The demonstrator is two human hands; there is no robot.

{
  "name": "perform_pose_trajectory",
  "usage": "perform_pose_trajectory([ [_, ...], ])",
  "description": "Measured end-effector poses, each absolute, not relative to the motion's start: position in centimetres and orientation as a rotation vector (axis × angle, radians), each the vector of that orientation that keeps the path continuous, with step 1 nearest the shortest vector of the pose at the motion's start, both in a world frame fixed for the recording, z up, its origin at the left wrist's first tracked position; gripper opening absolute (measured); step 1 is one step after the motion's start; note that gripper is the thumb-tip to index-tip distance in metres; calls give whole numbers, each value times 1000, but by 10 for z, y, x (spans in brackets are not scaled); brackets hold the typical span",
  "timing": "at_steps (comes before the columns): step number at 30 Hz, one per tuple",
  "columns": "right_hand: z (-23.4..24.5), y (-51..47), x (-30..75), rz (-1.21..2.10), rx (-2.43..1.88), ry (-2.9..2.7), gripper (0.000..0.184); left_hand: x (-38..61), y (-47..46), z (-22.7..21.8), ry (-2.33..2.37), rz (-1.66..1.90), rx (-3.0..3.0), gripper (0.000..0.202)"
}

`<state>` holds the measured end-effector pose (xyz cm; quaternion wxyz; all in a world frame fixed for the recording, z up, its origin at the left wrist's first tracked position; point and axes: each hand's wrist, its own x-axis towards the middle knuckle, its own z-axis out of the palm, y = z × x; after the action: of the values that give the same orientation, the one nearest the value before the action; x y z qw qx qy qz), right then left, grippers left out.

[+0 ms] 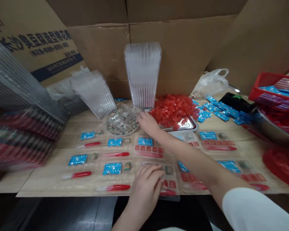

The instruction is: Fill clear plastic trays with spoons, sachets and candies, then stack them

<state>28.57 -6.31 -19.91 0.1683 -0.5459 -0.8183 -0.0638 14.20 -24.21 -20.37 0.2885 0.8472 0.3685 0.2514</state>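
Observation:
My right hand (148, 122) reaches over the right rim of a round clear plate (109, 129) heaped with small wrapped pieces (121, 120). Its fingers are bunched at the pile; whatever they pinch is hidden. My left hand (148, 179) lies over a clear plastic tray (172, 166) at the front middle, fingers loosely spread and bent, covering the tray's left part. That tray shows a small wrapped piece, red squares and a red pen-shaped item (168, 192). Around it, other trays hold blue sachets (112, 168) and red pen-shaped items (118, 188); some trays also have red squares.
Red squares (174, 109) pile on a metal tray (192, 124). Blue sachets (223, 110) lie behind right, near a red basket (267, 96). Stacks of clear trays (143, 73) stand at the back. Packed trays (21, 141) are stacked left. Cardboard (183, 48) walls the back.

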Motion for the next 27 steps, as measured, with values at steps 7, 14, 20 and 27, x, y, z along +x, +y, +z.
perform_pose_trajectory([
  [7,-186,-113,272,-315,-1512,-2351,18,114,-219,-208,1014,964,1104,45],
  [14,-180,-242,307,-205,-1220,-2367,15,128,-203,-195,977,956,522,44],
  [20,-197,-157,405,26,-2045,-2099,21,126,-227,-206,1135,909,814,58],
  [27,-221,-111,439,162,-2112,-2131,21,110,-255,-220,1557,875,1864,61],
])
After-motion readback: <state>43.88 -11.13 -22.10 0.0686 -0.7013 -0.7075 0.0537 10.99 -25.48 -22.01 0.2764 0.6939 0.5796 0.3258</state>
